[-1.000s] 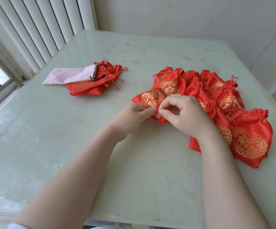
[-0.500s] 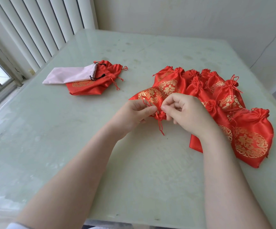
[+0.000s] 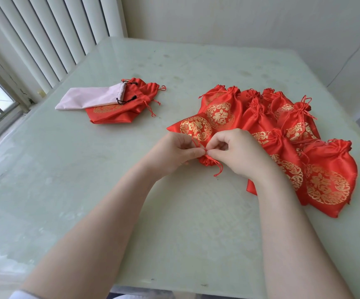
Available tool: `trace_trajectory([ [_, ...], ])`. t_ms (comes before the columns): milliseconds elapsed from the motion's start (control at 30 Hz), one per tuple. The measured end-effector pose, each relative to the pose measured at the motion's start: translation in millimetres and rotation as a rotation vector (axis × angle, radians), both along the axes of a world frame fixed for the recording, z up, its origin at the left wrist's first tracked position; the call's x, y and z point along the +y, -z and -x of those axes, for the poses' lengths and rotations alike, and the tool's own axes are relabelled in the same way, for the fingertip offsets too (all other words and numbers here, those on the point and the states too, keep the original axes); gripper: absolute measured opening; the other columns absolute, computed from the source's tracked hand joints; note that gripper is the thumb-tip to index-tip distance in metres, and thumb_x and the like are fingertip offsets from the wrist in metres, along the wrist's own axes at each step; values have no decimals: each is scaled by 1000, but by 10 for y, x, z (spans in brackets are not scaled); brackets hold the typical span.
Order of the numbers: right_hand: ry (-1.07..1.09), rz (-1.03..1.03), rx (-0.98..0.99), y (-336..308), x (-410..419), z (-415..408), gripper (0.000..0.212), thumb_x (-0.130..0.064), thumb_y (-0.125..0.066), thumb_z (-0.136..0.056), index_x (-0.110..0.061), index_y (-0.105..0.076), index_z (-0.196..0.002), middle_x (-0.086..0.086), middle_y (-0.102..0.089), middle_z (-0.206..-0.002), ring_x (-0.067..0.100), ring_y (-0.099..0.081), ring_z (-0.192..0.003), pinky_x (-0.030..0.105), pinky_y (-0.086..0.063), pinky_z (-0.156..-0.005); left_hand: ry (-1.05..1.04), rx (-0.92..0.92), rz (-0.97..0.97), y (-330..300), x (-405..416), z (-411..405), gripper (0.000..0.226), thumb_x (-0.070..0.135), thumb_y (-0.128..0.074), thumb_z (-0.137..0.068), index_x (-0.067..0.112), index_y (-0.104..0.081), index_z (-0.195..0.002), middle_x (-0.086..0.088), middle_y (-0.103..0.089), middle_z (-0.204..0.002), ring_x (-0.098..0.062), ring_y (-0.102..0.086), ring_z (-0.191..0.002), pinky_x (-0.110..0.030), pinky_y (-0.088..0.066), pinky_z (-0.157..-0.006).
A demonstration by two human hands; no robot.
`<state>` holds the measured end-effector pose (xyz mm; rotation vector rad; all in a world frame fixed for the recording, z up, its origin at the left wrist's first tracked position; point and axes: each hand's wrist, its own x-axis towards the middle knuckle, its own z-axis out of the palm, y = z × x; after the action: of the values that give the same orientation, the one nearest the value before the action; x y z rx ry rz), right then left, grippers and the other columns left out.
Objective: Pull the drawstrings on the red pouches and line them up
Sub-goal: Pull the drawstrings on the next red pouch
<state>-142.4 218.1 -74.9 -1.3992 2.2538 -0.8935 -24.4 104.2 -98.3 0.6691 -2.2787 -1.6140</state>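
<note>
Pale green table [image 3: 110,190] beside blinds [image 3: 52,39]; both hands apparently pinch a red pouch's [image 3: 193,128] drawstring [image 3: 216,167].

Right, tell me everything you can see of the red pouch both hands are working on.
The red pouch is shiny, satin-looking fabric with a round gold woven emblem on its face. It lies on the pale table, its flat bottom pointing away from the person and its gathered mouth toward them. The left hand and right hand pinch its thin red drawstrings at the mouth, which is bunched into a ruffle; one cord end dangles below. Its far side overlaps the neighbouring pouch of the row on the right.
</note>
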Motion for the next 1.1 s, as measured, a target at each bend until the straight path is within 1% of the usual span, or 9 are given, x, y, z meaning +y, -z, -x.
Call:
trace_trajectory([
  [200, 9, -22, -8, -11, -15, -1, 14, -17, -66, -83, -23, -63, -71, -13, -54, -61, 1, -48, -58, 11, -35, -54, -14, -50, 144, -14, -22, 16, 17, 11, -65, -85, 12, -61, -68, 2, -59, -65, -2, -48, -53, -18, -44, -54],
  [300, 46, -7, -64, 6, -50, -47, 12, -17, -65, -83, -23, -64, -72, -14, -55, -64, 2, -49, -60, 11, -35, -55, -43, -70, 341, -28, -3, 25, 9, 9, -65, -83, 11, -63, -74, 4, -58, -63, -5, -49, -53, -22, -45, -59],
  [400, 92, 4, -100, 41, -80, -105, 9, -15, -65, -83, -19, -66, -75, -11, -57, -64, 4, -50, -60, 18, -38, -58, -80, -22, 548, -8, 43, 40, 4, 5, -62, -80, 4, -63, -77, -10, -63, -68, -20, -53, -62, -32, -45, -65],
  [533, 116, 91, -257, 17, -79, -110, 12, -12, -65, -82, -19, -68, -72, -7, -61, -65, 5, -52, -62, 22, -41, -64, -135, 119, 656, 38, 5, 16, 24, 26, -53, -77, 4, -62, -74, -9, -64, -65, -27, -58, -60, -37, -49, -59],
  [633, 144, 156, -455, -14, -75, -122, 20, -10, -60, -87, -17, -66, -69, -11, -61, -58, -6, -51, -52, 9, -37, -57, -147, 216, 668, 42, -48, -6, 33, 32, -47, -77, 4, -66, -76, -7, -65, -62, -22, -59, -57, -37, -46, -57],
  [733, 153, 196, -628, -36, -64, -142, 19, -7, -56, -89, -17, -62, -74, -16, -57, -45, -9, -48, -42, 4, -32, -45, -153, 293, 669, 16, -39, -7, 20, 22, -58, -81, 6, -70, -81, -4, -68, -66, -12, -57, -63, -20, -46, -57],
  [800, 149, 182, -682, -37, -60, -146, 16, -8, -58, -89, -21, -63, -80, -17, -59, -50, -7, -48, -45, 7, -30, -43, -154, 333, 677, 4, -27, -7, 10, 8, -64, -79, 5, -72, -84, -3, -69, -68, -8, -57, -69, -7, -40, -60],
  [933, 165, 142, -667, -18, -69, -132, 15, -14, -60, -87, -26, -67, -82, -14, -63, -62, 0, -51, -57, 21, -28, -53, -181, 358, 670, 14, -41, -3, 12, 6, -63, -79, 6, -73, -86, -4, -71, -72, -8, -60, -71, -10, -44, -61],
  [1100, 145, 270, -650, -28, -94, -184, 21, -1, -58, -87, -20, -64, -83, -12, -61, -52, -6, -52, -46, 13, -29, -43, -191, 368, 662, 15, -50, -4, 11, 4, -64, -79, 5, -72, -84, 3, -66, -69, 7, -57, -66, -1, -40, -61],
])
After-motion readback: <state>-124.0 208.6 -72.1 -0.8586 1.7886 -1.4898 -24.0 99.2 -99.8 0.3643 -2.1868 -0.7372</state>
